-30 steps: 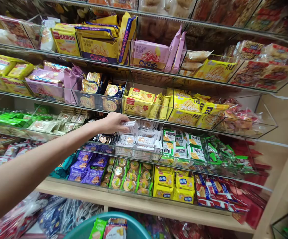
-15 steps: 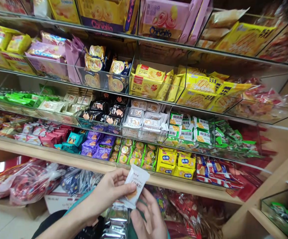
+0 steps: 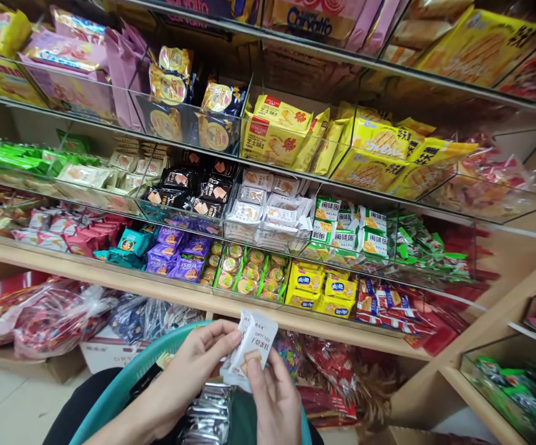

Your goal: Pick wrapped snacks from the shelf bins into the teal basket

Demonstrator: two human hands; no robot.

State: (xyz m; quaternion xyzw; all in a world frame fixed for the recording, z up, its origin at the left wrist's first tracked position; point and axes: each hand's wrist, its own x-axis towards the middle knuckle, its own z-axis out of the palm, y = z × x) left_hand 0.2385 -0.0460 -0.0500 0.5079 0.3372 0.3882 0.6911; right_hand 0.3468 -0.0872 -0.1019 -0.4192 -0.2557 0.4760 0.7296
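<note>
Two white wrapped dry cake packets are held up over a teal tub [image 3: 92, 405], overlapping each other. My left hand [image 3: 205, 352] is closed, pinching the rear packet [image 3: 244, 322] at its left edge. In my right hand [image 3: 275, 386], thumb and fingers grip the front dry cake packet [image 3: 256, 343], which shows dark print and a picture of biscuits. Below my hands, a row of silver-backed packets [image 3: 207, 414] lies in the tub. Part of the tub is hidden behind my forearms.
Tilted shelves with clear dividers rise ahead, holding white packets [image 3: 281, 213], black packets [image 3: 212, 188], green-and-white packets [image 3: 344, 225], and yellow packets [image 3: 307, 278]. Bagged goods [image 3: 59, 321] and a white carton [image 3: 105, 357] sit below the wooden shelf edge [image 3: 157, 287]. Another bin [image 3: 511, 386] stands at right.
My right hand has closed on the front packet, where it was loosely spread behind before. A second packet now shows behind it in my left hand. The view has tipped downward, revealing more tub.
</note>
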